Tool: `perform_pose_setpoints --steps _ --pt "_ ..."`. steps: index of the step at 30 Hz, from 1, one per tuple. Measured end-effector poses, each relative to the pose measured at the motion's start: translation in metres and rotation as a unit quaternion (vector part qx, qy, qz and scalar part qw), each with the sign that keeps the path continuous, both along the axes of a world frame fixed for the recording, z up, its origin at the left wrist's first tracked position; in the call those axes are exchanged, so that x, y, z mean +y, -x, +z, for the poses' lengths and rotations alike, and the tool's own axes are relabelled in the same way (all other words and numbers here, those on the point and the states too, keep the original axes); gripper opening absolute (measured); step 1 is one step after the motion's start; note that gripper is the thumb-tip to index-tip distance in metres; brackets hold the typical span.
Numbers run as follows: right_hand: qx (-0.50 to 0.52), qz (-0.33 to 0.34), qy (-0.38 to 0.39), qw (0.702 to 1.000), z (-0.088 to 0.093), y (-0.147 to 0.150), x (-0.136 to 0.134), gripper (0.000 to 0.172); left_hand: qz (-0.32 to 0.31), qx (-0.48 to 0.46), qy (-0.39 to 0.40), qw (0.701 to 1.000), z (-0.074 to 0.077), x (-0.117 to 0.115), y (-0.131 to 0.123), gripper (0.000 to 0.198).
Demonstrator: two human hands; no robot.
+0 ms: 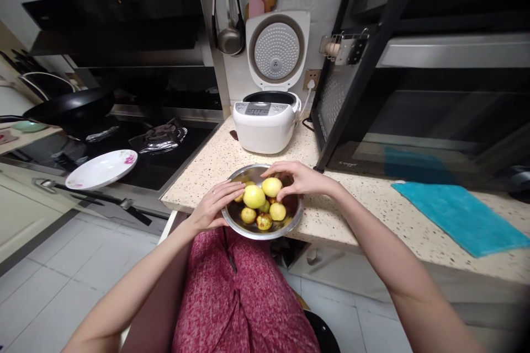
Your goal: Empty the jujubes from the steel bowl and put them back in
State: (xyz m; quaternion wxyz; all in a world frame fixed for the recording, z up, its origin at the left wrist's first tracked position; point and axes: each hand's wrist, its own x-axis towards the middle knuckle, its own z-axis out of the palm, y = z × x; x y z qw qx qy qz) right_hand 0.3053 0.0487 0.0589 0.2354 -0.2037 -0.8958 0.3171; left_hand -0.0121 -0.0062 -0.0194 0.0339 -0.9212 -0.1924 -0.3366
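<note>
A steel bowl (290,219) sits at the front edge of the speckled counter (372,198), holding several yellow-green fruits (277,211). My left hand (213,205) rests on the bowl's left rim, its fingers curled around one pale fruit (254,196). My right hand (300,178) reaches in from the right and pinches another yellow fruit (271,186) at the top of the pile. Smaller fruits, some with brown patches, lie lower in the bowl.
A white rice cooker (265,121) with its lid up stands behind the bowl. A black oven (414,83) fills the right side, with a blue cloth (455,212) before it. At left are a gas hob (161,138), a white plate (101,169) and a black pan (70,107).
</note>
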Motion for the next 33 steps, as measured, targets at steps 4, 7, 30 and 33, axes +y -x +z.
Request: perform_pose_setpoints --steps 4,7,30,33 --pt "0.003 0.010 0.013 1.000 -0.001 0.002 -0.001 0.053 0.004 0.003 0.001 1.000 0.000 0.000 0.000 0.078" --pt "0.012 0.001 0.021 1.000 0.001 0.001 0.000 0.054 0.001 0.004 0.000 1.000 0.000 -0.001 0.000 0.077" --pt "0.026 -0.167 -0.049 0.984 -0.011 -0.009 0.023 0.026 0.001 -0.014 0.013 1.000 0.002 -0.004 -0.004 0.076" --pt "0.027 -0.124 -0.060 0.990 -0.012 -0.007 0.022 0.024 0.011 -0.017 0.005 1.000 0.003 -0.009 -0.008 0.076"
